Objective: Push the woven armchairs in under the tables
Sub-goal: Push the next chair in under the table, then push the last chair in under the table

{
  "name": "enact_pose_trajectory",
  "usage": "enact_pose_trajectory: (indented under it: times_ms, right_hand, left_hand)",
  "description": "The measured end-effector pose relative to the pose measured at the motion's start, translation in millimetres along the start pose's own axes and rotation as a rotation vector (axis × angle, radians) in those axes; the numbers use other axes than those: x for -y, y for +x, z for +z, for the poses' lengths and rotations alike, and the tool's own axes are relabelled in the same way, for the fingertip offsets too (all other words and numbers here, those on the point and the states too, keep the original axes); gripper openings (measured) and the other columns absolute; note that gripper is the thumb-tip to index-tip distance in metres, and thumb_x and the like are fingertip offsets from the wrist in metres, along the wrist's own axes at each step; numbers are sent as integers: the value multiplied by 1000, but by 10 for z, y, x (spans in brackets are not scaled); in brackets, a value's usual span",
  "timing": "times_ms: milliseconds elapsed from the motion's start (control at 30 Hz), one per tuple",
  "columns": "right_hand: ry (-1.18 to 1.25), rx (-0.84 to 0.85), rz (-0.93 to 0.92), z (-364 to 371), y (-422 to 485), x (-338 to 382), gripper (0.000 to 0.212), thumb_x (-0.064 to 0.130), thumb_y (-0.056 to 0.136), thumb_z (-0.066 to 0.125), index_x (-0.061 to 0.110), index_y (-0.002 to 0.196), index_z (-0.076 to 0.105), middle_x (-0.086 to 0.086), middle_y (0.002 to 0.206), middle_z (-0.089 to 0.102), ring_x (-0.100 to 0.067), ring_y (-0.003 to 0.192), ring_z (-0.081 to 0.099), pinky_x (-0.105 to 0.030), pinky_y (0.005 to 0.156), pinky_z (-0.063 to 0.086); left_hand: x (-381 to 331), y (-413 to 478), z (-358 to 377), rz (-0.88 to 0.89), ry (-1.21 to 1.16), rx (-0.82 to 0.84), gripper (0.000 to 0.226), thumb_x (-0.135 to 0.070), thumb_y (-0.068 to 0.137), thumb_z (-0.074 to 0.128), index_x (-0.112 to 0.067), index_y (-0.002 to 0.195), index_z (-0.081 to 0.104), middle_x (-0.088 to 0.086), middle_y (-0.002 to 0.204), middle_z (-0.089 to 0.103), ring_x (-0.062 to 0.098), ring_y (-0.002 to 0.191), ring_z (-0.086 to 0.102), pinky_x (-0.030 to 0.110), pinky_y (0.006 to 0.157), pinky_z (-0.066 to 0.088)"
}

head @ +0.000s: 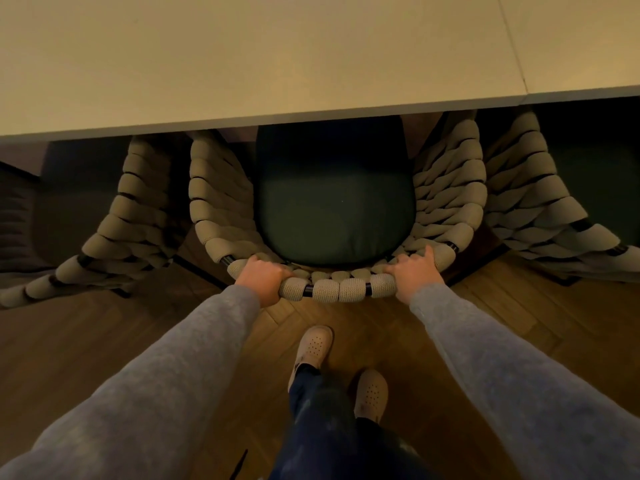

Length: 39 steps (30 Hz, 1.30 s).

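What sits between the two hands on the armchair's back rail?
In the head view, left hand and right hand grip the woven back rail; between them runs only that rail, nothing else on it.

Grey sleeves (194,368) — dark trousers (318,420) — beige perforated clogs (313,348).

The left grip (265,277) and right grip (414,271) clasp the back rim of a woven armchair (341,289), its dark green seat cushion (334,209) reaching under the pale worktop (242,64) at 12 o'clock, with a second armchair (114,223) at 9 o'clock and a third armchair (540,202) at 3 o'clock.
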State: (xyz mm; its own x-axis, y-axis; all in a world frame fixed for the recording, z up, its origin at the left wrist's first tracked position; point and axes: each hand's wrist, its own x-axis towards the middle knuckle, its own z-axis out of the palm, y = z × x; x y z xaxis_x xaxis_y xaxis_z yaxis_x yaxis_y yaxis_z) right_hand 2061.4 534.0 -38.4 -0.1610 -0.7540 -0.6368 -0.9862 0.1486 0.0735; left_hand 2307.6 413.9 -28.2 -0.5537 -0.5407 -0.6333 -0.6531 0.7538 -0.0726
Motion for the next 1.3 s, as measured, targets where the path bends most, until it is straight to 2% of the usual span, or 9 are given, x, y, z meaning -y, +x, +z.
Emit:
enact_pose_trajectory:
  times_ms: [400, 500, 567, 633, 767, 833, 967, 1167, 1300]
  right_hand:
    - [-24, 30, 14, -31, 65, 19, 56, 31, 87, 66, 39, 138, 45, -2, 138, 48, -30, 134, 38, -62, 116, 7]
    - [6, 18, -1, -39, 19, -3, 65, 28, 87, 67, 37, 144, 37, -5, 143, 42, -30, 137, 34, -58, 117, 9]
    - [89, -44, -34, 5, -26, -59, 74, 28, 88, 66, 33, 150, 26, -7, 149, 36, -30, 141, 28, -54, 120, 9]
    - [186, -103, -76, 47, -116, -150, 79, 30, 89, 65, 31, 153, 19, -7, 155, 27, -28, 146, 18, -49, 122, 9]
    - [259, -226, -54, 178, -434, -473, 84, 38, 90, 63, 32, 154, 10, -4, 161, 12, -23, 150, 2, -47, 122, 6]
    - [275, -247, 12, 224, -598, -717, 85, 41, 90, 62, 31, 154, 9, -5, 162, 8, -23, 150, 1, -47, 122, 5]
    - [330, -238, 150, 375, -922, -1380, 86, 42, 89, 64, 31, 155, 9, -4, 163, 7, -22, 150, 0, -47, 122, 7]
    - [351, -254, 243, 741, -1459, -2568, 85, 45, 89, 63, 32, 155, 10, -4, 163, 9, -23, 150, 3, -44, 122, 4]
    - [336, -259, 272, 1050, -1904, -3532, 84, 45, 89, 64, 31, 154, 13, -6, 162, 11, -26, 150, 6, -45, 122, 9]
  left_hand:
    - [40, 53, 24, 29, -51, -6, 41, -25, 90, 59, -39, 128, 53, -13, 127, 58, 14, 122, 51, 43, 111, 28]
    - [39, 36, -9, 44, -90, 18, 38, -27, 90, 61, -38, 126, 55, -13, 124, 59, 14, 121, 52, 43, 112, 28]
    - [55, 29, -49, 63, -99, 78, 44, -35, 87, 66, -38, 128, 52, -12, 125, 59, 14, 121, 51, 42, 112, 28]
    - [75, 16, -158, 57, -125, 207, 61, -52, 81, 69, -39, 136, 45, -10, 130, 56, 16, 123, 49, 41, 111, 30]
    - [-85, 16, -425, 41, -244, 341, 89, -78, 75, 54, -33, 149, 30, 0, 147, 42, 22, 133, 41, 37, 110, 35]
    - [-296, 58, -537, 60, -284, 275, 94, -83, 73, 47, -32, 149, 31, 1, 151, 38, 21, 135, 38, 38, 111, 35]
    - [-1037, 190, -830, 150, -316, 35, 74, -69, 86, 46, -29, 148, 35, -1, 152, 34, 19, 138, 33, 36, 113, 30]
    - [-2439, 450, -1270, 322, -274, -225, 71, -60, 88, 53, -27, 148, 35, 3, 160, 16, 25, 146, 17, 41, 120, 17]
    - [-3627, 517, -1453, 320, -261, -278, 72, -56, 89, 57, -29, 150, 30, 3, 162, 5, 22, 149, 4, 39, 120, 3]
